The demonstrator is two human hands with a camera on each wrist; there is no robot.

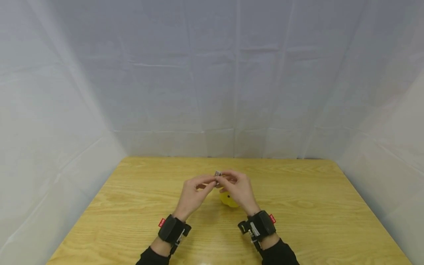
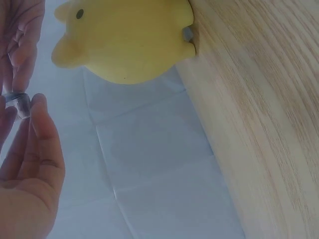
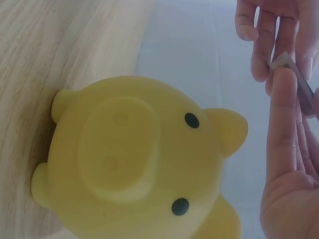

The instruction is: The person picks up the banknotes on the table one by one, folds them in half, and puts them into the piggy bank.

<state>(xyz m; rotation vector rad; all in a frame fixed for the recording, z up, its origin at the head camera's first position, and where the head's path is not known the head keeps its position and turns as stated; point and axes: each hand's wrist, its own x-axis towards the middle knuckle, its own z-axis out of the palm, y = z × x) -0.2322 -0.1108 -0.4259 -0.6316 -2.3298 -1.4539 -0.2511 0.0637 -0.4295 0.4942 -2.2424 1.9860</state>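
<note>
A small folded piece of paper (image 1: 217,173), greyish with a printed look, is held between both hands above the table. My left hand (image 1: 193,192) pinches one side with thumb and fingertips. My right hand (image 1: 241,189) pinches the other side. The right wrist view shows the paper (image 3: 305,94) as a narrow, thick fold partly covered by fingers. Just below the right hand stands a yellow piggy bank (image 1: 229,200), upright on the table and partly hidden in the head view. Its snout, black eyes and ears show in the right wrist view; neither hand touches it.
The light wooden table (image 1: 132,206) reaches back to a white sheet wall (image 1: 212,92). More white sheeting stands along the left and right sides. Each wrist wears a black strap (image 1: 173,229) with a camera.
</note>
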